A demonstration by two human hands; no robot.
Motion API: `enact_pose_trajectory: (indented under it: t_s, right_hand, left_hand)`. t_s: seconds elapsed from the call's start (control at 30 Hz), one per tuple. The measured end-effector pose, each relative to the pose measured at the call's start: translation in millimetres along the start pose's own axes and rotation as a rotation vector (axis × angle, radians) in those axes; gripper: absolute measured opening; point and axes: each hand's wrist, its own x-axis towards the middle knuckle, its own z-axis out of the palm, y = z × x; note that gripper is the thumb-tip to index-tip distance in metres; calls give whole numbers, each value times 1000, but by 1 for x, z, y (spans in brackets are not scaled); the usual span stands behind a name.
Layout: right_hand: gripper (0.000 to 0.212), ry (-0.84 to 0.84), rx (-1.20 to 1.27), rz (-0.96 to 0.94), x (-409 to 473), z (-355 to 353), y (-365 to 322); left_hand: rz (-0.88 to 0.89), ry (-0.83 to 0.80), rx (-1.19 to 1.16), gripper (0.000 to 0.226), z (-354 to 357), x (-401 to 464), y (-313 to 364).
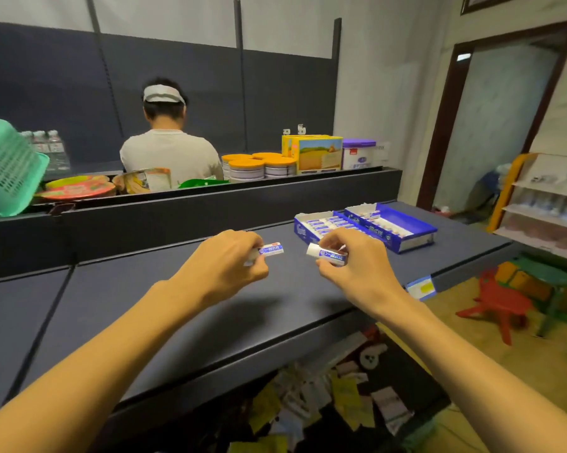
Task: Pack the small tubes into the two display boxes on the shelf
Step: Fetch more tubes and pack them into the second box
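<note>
My left hand (226,259) pinches a small white and blue tube (270,250) above the dark shelf (177,305). A second small tube (328,253) with a white cap pointing left is pinched in my right hand (354,263). Both hands hover over the middle of the shelf, a short way in front and left of the two blue display boxes. The left display box (303,228) and the right display box (403,230) stand side by side at the shelf's far right, each holding several tubes in rows.
A person in a pale shirt stands behind the shelf's back wall with their back turned. A green basket (7,168), orange-lidded tins (259,166) and cartons (318,153) sit on the far shelf. Loose packets lie on the lower shelf. A red stool (501,305) stands on the floor at right.
</note>
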Motion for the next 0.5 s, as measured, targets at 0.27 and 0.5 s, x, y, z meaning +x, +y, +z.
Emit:
enact_pose_trajectory:
  t_s: [0.27, 0.5]
  right_hand:
    - [22, -53, 38, -68, 14, -68, 98]
    - [21, -123, 28, -132, 45, -93, 159]
  left_hand:
    - [-117, 39, 92, 24, 51, 37, 95]
    - [-170, 45, 177, 31, 80, 82, 137]
